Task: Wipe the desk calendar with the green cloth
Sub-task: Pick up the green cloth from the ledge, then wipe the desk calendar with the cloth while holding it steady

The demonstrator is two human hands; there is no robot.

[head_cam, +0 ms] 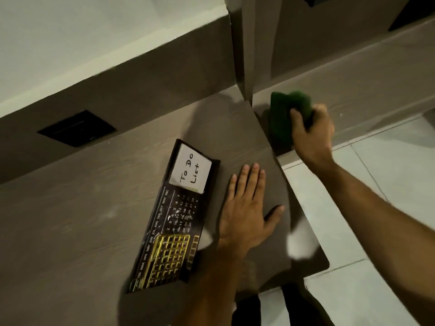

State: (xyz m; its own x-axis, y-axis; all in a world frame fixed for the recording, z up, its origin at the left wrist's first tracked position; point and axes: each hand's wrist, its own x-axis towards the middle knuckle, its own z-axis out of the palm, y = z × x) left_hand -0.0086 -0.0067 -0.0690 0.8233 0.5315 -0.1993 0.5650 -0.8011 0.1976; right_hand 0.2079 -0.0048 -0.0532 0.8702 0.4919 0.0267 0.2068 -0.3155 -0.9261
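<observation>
The desk calendar [174,222] is a long black card with month names, dates, a yellow keyboard picture and a white "To Do List" note. It lies on the brown desk [77,222], slanting from lower left to upper right. My left hand [247,208] rests flat on the desk just right of the calendar, fingers spread, holding nothing. My right hand [310,130] is beyond the desk's right edge, over a lower shelf, closed around the bunched green cloth [286,114]. The cloth is well apart from the calendar.
A black socket plate [76,128] sits in the brown back panel behind the desk. A vertical brown partition [244,50] rises at the desk's far right corner. Pale floor tiles [376,184] lie to the right, below the desk edge.
</observation>
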